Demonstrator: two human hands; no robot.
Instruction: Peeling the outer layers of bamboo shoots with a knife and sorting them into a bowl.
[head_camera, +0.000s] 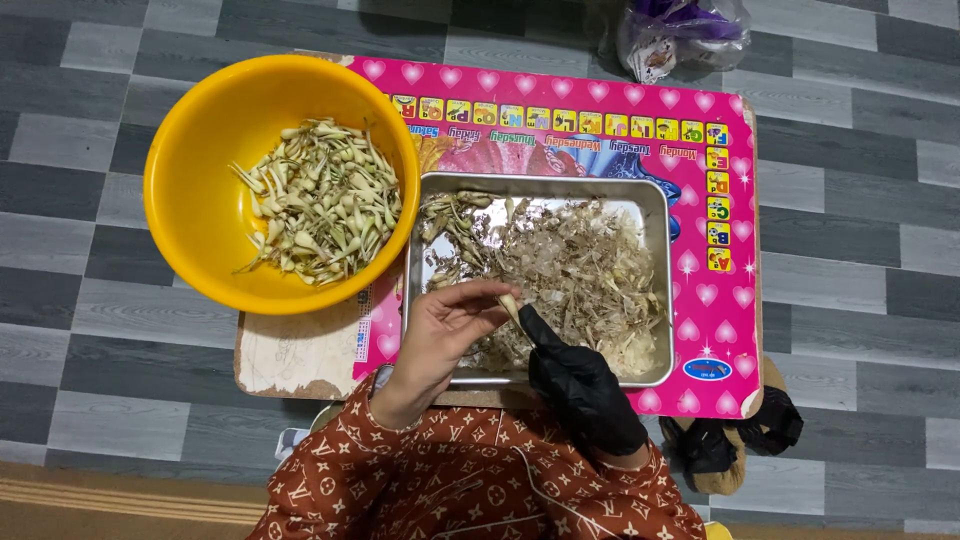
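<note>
Sitting at the left edge of the low worktop (300, 355), a yellow bowl (190, 200) overhangs the board and holds a heap of pale, peeled bulbs with short stems (325, 200); the bowl's right rim touches or just overlaps the left wall of a rectangular metal tray (660, 290), which lies on a pink printed mat (720, 330) covering most of the worktop; inside the tray lie dry, papery skins and brownish roots (580, 270), thickest toward the right and front, with a few unpeeled pieces near its back left corner; over the tray's front left part the bare left hand (445, 325) is curled, its fingers bent inward and closed around a small pale bulb (510, 303), pinched between thumb and fingertips; just to its right the right hand (580, 385), in a black glove, has its fingers drawn together, the tips meeting the same bulb from below; both wrists come from patterned rust-red sleeves (480, 480) at the bottom edge; farther right, beside the worktop on the grey tiled floor (850, 330), lies a dark and tan slipper-like object (735, 440); a crumpled plastic bag (680, 35) sits beyond the mat at the top.
</note>
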